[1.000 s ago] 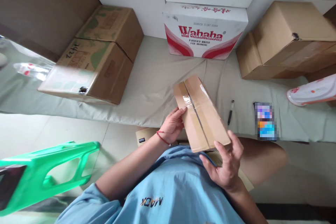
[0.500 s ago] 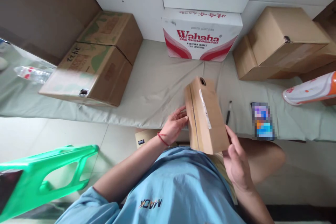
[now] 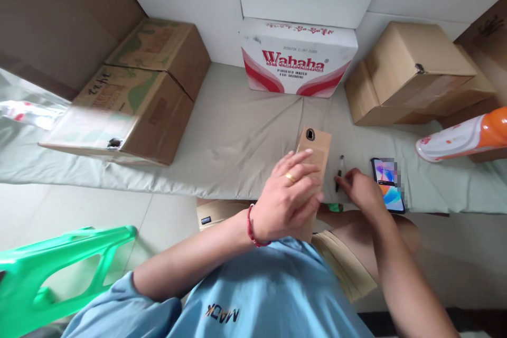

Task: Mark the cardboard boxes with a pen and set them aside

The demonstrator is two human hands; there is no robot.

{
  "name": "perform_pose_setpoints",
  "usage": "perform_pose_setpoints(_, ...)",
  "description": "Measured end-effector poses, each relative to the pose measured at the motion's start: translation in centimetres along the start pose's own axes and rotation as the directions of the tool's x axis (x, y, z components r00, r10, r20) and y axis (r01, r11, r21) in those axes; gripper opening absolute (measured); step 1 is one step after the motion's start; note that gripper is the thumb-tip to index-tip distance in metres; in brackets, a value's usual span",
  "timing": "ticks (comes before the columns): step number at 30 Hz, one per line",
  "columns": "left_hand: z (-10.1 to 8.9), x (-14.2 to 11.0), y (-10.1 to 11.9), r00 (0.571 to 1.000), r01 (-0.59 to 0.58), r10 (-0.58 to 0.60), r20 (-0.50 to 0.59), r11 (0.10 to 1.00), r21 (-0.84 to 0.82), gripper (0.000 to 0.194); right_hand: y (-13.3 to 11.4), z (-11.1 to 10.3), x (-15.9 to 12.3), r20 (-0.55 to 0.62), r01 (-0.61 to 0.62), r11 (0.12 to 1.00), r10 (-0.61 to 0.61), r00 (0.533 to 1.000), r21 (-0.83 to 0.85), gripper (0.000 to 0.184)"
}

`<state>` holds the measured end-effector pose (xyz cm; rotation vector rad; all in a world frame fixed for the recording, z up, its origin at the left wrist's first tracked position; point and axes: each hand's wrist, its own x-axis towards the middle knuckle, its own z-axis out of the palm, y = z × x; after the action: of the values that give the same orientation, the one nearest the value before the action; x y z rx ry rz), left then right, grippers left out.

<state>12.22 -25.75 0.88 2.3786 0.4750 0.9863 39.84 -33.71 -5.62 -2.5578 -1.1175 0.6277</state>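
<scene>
A small brown cardboard box (image 3: 321,143) with a dark-edged hole near its far end lies at the bed-like surface's front edge, its near end against my shirt. My left hand (image 3: 295,190) rests across the top of it, fingers stretched out and slightly apart; a ring and red bracelet show. To the right, my right hand (image 3: 358,187) is down at a black pen (image 3: 341,166) with a clear cap end, thumb and fingertips closed around its lower part. Just right of that hand lies a phone (image 3: 390,190) with a lit, partly blurred screen.
Brown cartons stand at left (image 3: 158,111) and right (image 3: 428,68). A white-and-red Wahaha box (image 3: 297,60) is against the wall. An orange-and-white bottle (image 3: 455,134) lies at right, a clear plastic bottle (image 3: 29,113) at far left. A green stool (image 3: 75,245) is on the floor.
Both hands held the tilted box at its sides before. Now it lies lower and flatter under my left hand, and my right hand has let go and moved to the pen.
</scene>
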Motion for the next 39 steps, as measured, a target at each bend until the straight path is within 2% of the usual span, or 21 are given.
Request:
perform_pose_setpoints(2,0.7,1.1,0.1,0.985,-0.007,-0.009,0.175,0.996,0.093,0.039,-0.6,0.2,1.4,0.035,0.008,1.000,-0.009,0.999,0.022,0.023)
perform_pose_setpoints(4,1.6,1.7,-0.1,0.938,0.040,-0.107,0.329,0.978,0.205,0.056,-1.0,0.0,2.4,0.037,0.022,0.997,-0.025,0.999,0.077,0.026)
perform_pose_setpoints(6,2.2,1.9,-0.3,0.876,0.072,-0.194,0.442,0.958,0.277,0.064,-1.3,-0.9,3.1,-0.034,0.045,0.985,-0.040,0.999,0.166,0.027)
perform_pose_setpoints(9,2.2,2.1,-0.2,0.807,0.090,-0.254,0.533,0.945,0.314,0.073,-2.8,-3.0,3.7,-0.209,0.119,0.932,-0.048,0.977,0.343,0.031)
perform_pose_setpoints(10,2.1,2.3,0.0,0.791,0.098,-0.270,0.548,0.942,0.322,0.077,-3.7,-3.6,3.8,-0.264,0.172,0.879,-0.056,0.963,0.444,0.033)
perform_pose_setpoints(12,1.8,2.6,0.3,0.760,0.117,-0.306,0.574,0.932,0.342,0.091,-6.4,-4.5,3.9,-0.331,0.309,0.675,-0.100,0.938,0.671,0.033)
perform_pose_setpoints(14,1.7,2.9,0.5,0.739,0.126,-0.327,0.589,0.926,0.355,0.101,-9.7,-4.5,4.0,-0.328,0.382,0.429,-0.198,0.924,0.818,0.028)
perform_pose_setpoints(15,1.7,3.0,0.5,0.737,0.128,-0.331,0.589,0.924,0.359,0.102,-11.2,-4.2,4.2,-0.302,0.384,0.370,-0.261,0.917,0.846,0.028)
perform_pose_setpoints(17,1.9,2.9,0.5,0.747,0.130,-0.331,0.576,0.923,0.362,0.097,-13.8,-3.1,4.7,-0.245,0.383,0.380,-0.365,0.898,0.842,0.025)
perform_pose_setpoints(20,2.2,2.6,0.3,0.779,0.139,-0.324,0.537,0.924,0.356,0.093,-15.8,-1.2,5.6,-0.264,0.431,0.410,-0.404,0.876,0.803,0.008)
perform_pose_setpoints(23,2.5,2.2,0.1,0.811,0.158,-0.324,0.487,0.923,0.350,0.094,-16.0,-0.1,5.8,-0.368,0.510,0.427,-0.373,0.852,0.746,0.013)
perform_pose_setpoints(27,2.8,1.8,0.0,0.860,0.167,-0.297,0.414,0.932,0.321,0.090,-15.6,0.1,5.0,-0.473,0.598,0.477,-0.365,0.802,0.644,0.018)
perform_pose_setpoints(32,3.1,1.6,-0.2,0.910,0.109,-0.224,0.349,0.941,0.319,0.087,-15.7,-0.2,4.5,-0.401,0.571,0.534,-0.408,0.820,0.623,0.020)
perform_pose_setpoints(39,3.3,1.5,-0.3,0.922,0.099,-0.207,0.327,0.943,0.318,0.086,-16.0,-0.3,4.4,-0.408,0.574,0.564,-0.405,0.819,0.593,0.020)
